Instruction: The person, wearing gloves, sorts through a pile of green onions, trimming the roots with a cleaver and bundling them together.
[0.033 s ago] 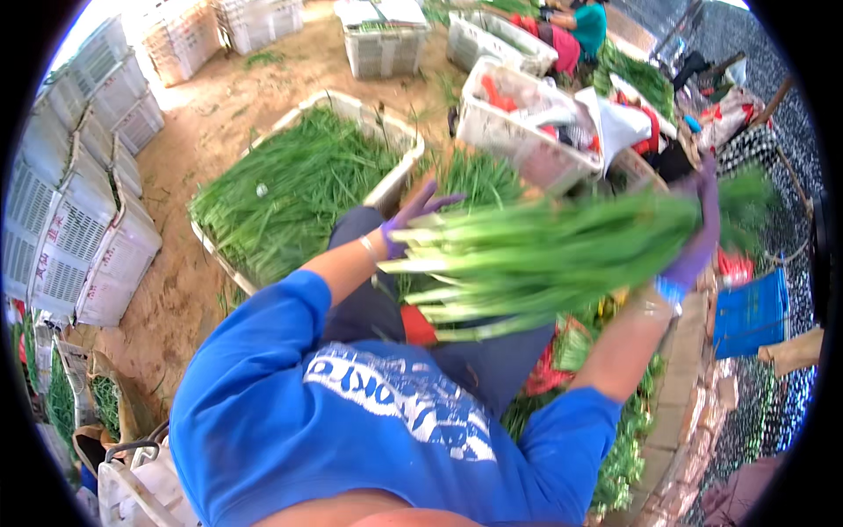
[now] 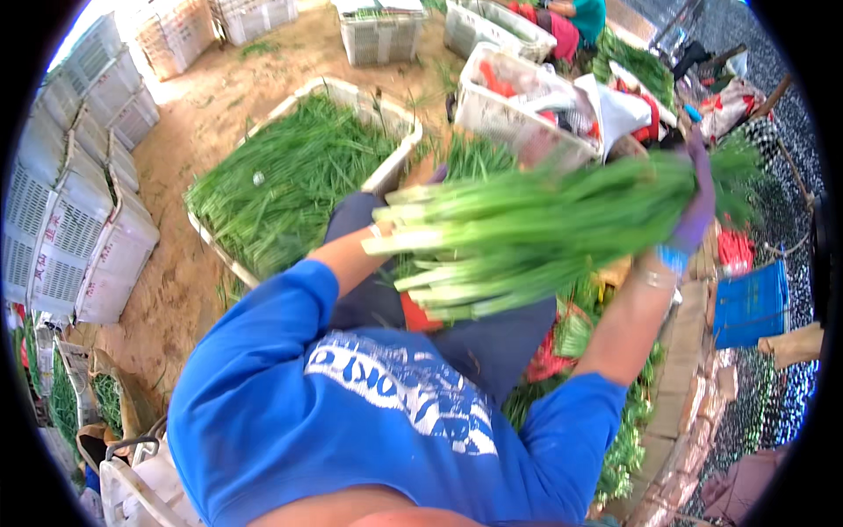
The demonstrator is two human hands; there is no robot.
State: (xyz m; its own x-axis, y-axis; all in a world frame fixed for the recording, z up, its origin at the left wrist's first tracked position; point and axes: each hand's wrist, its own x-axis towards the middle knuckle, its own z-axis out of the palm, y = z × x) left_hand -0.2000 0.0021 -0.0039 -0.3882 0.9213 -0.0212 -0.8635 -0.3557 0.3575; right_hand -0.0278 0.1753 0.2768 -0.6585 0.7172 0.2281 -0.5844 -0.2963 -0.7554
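Observation:
A large bunch of Chinese chives [image 2: 544, 233], pale stem ends to the left and green leaf tips to the right, is held up across my lap, blurred by motion. My right hand [image 2: 694, 211], in a purple glove, grips it near the leafy end, with its fingers partly hidden behind the leaves. At the stem end, my left hand [image 2: 437, 175] is mostly covered by the bunch; only a bit of purple glove shows. Whether its fingers are closed is not visible. To the left lies a white crate [image 2: 391, 173] piled with loose chives [image 2: 294, 176].
Stacked white crates [image 2: 61, 237] line the left side. Ahead stands another crate [image 2: 492, 119] with red and white bags. A person [image 2: 584, 22] sits at the far right. On the right are a blue bin [image 2: 751, 305] and a brick edging [image 2: 676, 395]. Greens [image 2: 623, 448] lie beside my right leg.
My left hand, earlier seen with spread fingers beside the stem ends, has gone behind the bunch. The bunch has shifted slightly up and to the left, still in my right hand.

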